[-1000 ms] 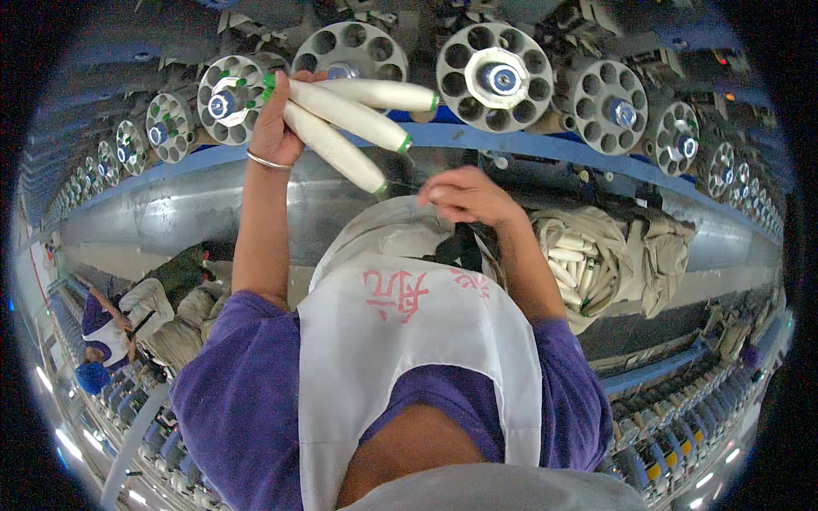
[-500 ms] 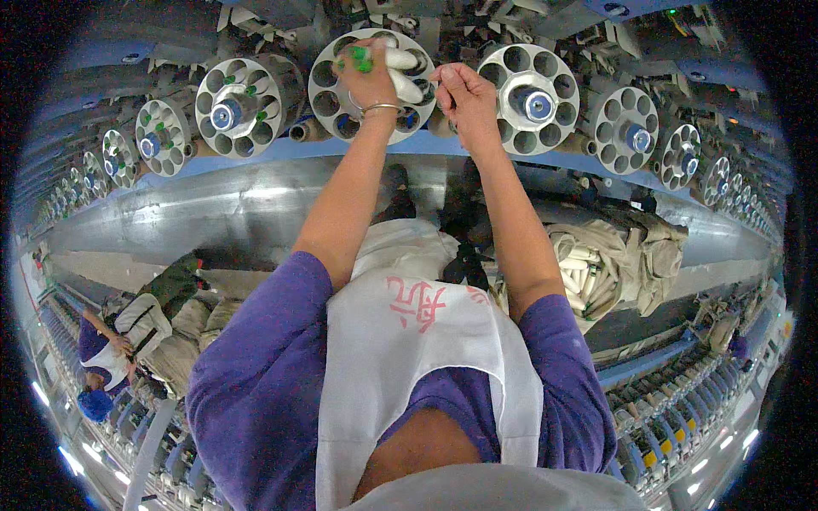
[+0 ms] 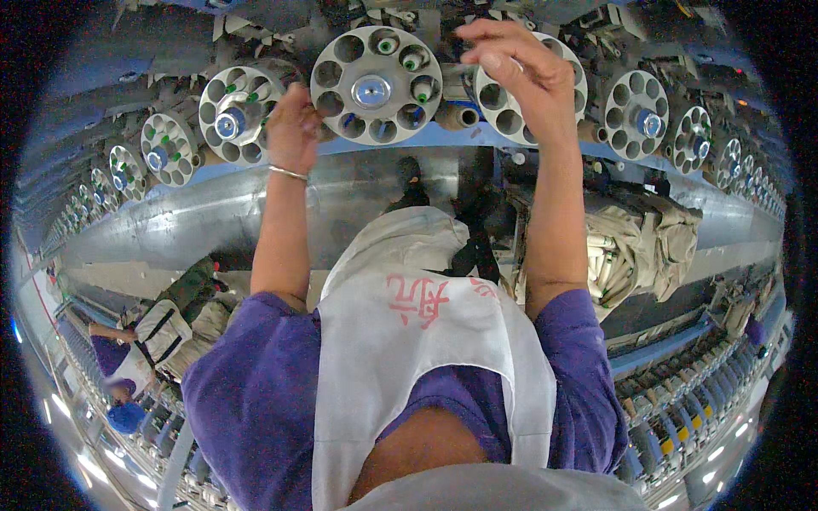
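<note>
In front of me is a round bobbin magazine (image 3: 372,71) with a ring of holes and a blue-centred hub. Bobbins with green tips (image 3: 414,62) sit in its upper and right holes. At its left edge is my left hand (image 3: 294,132), a bracelet on the wrist. Its fingers are curled and smeared, and whether they hold anything is hidden. Raised over the neighbouring magazine on the right (image 3: 487,95), my right hand (image 3: 532,77) has its fingers apart and nothing visible in them. That hand covers part of the disc.
More magazines line the machine to the left (image 3: 243,126) and right (image 3: 635,115). A cloth sack (image 3: 665,247) with white bobbins (image 3: 603,260) lies right of my apron. Behind at left, another person in a blue cap (image 3: 126,417) stands by another machine row.
My left hand has left the middle magazine's face, moving left and down; the white bobbins beside it now sit in holes. My right hand has moved right and up, its fingers spreading.
</note>
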Demonstrator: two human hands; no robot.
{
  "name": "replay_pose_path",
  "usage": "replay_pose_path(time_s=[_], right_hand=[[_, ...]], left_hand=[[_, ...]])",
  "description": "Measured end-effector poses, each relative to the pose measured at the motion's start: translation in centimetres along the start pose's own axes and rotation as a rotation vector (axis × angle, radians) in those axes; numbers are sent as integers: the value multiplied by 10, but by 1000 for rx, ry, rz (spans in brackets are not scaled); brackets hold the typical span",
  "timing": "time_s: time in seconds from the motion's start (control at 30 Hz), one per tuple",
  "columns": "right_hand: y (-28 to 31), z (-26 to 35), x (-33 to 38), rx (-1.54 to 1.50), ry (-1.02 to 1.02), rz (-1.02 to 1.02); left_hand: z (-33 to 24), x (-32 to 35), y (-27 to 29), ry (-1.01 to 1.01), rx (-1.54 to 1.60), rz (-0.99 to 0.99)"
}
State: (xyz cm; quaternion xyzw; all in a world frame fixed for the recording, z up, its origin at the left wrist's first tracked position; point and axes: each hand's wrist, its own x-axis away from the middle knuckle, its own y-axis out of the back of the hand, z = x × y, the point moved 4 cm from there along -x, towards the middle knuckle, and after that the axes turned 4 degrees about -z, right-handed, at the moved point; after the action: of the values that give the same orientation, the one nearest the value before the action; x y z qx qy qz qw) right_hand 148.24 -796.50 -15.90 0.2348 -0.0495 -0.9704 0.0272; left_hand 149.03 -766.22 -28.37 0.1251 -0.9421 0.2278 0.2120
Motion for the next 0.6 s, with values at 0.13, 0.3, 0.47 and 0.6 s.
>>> replay_pose_path(time_s=[0.13, 0.3, 0.47, 0.6], right_hand=[[42, -58, 85, -283, -551, -408], [77, -100, 223, -215, -964, -815], [135, -87, 360, 41, -1004, -560], [210, -76, 491, -141, -1108, -1028]], left_hand=[[25, -50, 47, -433, -349, -138], [64, -89, 32, -884, -1122, 335], [25, -56, -50, -691, -1102, 16], [85, 44, -195, -876, -1275, 337]])
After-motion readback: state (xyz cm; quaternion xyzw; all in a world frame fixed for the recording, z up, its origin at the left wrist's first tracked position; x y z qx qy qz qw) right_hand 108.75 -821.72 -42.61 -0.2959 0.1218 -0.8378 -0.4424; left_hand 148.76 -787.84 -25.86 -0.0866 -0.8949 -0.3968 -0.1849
